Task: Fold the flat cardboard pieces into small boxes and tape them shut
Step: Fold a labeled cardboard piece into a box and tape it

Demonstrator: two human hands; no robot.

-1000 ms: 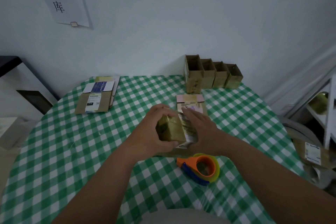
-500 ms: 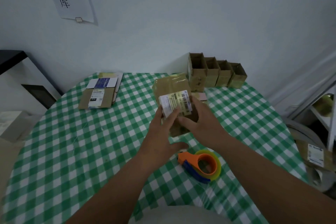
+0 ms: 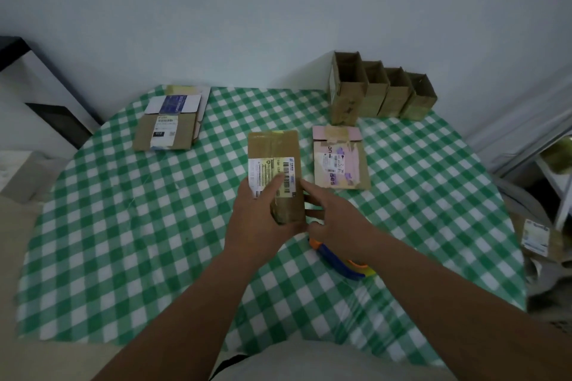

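Observation:
A brown cardboard piece (image 3: 272,148) with a white shipping label stands upright above the middle of the table. My left hand (image 3: 263,219) grips its lower end, fingers lying over the label. My right hand (image 3: 334,219) touches the piece's lower right edge with its fingers curled against it. A pink-printed flat cardboard piece (image 3: 339,158) lies just right of it. An orange and blue tape dispenser (image 3: 343,263) lies under my right wrist, mostly hidden.
Several folded open brown boxes (image 3: 383,90) stand in a row at the back right by the wall. A stack of flat cardboard pieces (image 3: 168,124) lies at the back left. The green checked tablecloth (image 3: 123,226) covers the table. A shelf (image 3: 557,170) stands at the right.
The cardboard piece rose from a low folded shape into an upright position held farther from me. The view tilted down, and my right arm now covers most of the tape dispenser.

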